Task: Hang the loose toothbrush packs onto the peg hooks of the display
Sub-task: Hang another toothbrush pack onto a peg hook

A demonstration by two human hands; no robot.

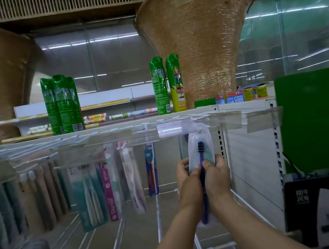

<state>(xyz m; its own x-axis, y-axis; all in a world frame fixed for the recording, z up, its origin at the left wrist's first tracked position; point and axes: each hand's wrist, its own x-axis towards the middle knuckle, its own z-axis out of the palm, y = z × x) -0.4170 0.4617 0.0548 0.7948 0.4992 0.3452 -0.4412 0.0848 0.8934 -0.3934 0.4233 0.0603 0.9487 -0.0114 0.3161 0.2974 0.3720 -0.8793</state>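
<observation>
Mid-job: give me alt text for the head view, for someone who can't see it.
The left hand and right hand grip a clear toothbrush pack with a dark blue brush, held up at the peg hooks; a clear label holder hides whether it is hooked. To its left hang other toothbrush packs; green spray cans stand on the shelf above.

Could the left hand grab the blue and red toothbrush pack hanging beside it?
Probably not yet: the left hand is busy gripping the clear pack along with the right hand. Nothing stands between it and the blue and red pack, though.
</observation>
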